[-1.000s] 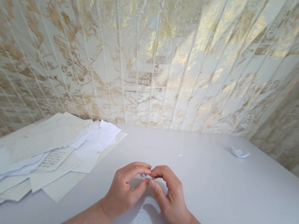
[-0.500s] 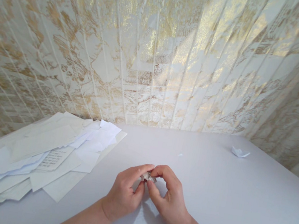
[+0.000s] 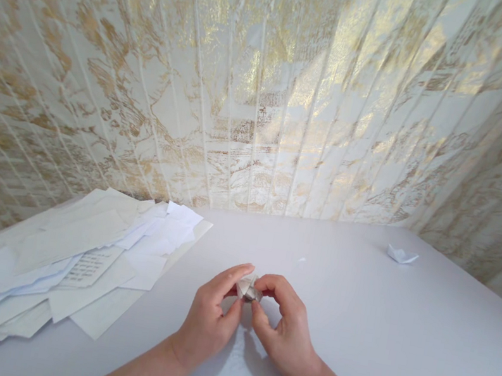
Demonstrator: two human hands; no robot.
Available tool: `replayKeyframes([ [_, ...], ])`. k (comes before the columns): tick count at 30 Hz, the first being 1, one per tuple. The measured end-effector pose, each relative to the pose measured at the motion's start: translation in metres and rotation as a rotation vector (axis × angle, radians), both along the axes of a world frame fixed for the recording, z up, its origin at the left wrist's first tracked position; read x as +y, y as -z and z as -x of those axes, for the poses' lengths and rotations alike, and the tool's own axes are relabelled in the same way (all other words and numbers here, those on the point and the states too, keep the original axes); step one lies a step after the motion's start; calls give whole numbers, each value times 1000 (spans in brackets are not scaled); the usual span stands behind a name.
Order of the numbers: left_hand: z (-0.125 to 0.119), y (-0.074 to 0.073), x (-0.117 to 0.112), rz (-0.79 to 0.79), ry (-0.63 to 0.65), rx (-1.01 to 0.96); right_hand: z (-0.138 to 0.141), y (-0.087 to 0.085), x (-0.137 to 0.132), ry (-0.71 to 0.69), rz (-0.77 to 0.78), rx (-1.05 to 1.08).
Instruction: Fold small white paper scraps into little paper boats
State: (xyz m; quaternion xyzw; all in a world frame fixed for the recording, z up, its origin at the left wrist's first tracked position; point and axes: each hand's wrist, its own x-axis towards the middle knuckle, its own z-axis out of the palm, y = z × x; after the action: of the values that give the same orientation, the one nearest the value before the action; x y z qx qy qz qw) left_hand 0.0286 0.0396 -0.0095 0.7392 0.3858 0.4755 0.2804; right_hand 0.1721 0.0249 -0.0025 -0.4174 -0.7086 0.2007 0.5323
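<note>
A small folded piece of paper (image 3: 249, 288), greyish with darker marks, is pinched between my two hands above the white table (image 3: 352, 333). My left hand (image 3: 214, 310) grips its left side, thumb below and index finger along the top. On the right side, my right hand (image 3: 283, 325) holds it between thumb and curled index finger. The fingertips cover part of the paper's edges.
Loose sheets of paper (image 3: 75, 229), one with printed lines, lie overlapped on the left. A folded white paper boat (image 3: 402, 256) stands at the far right. A tiny white scrap (image 3: 301, 259) lies beyond my hands. Patterned curtain (image 3: 267, 88) hangs behind the table.
My left index finger has lifted a little, and the folded paper is turned so more of its pale upper face shows. Both hands keep their hold.
</note>
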Motion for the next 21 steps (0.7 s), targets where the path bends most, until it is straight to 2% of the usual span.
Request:
replayKeyframes([
  [7, -2, -4, 1, 132, 30, -103, -2, 1, 2, -28, 75, 70],
  [15, -5, -4, 6, 372, -20, -348, 2, 4, 1, -26, -4, 40],
  [18, -5, -3, 8, 414, -23, -405, 3, 2, -2, -31, -28, 22],
  [21, -5, -3, 9, 420, -31, -404, 3, 1, -4, -53, 10, 60],
])
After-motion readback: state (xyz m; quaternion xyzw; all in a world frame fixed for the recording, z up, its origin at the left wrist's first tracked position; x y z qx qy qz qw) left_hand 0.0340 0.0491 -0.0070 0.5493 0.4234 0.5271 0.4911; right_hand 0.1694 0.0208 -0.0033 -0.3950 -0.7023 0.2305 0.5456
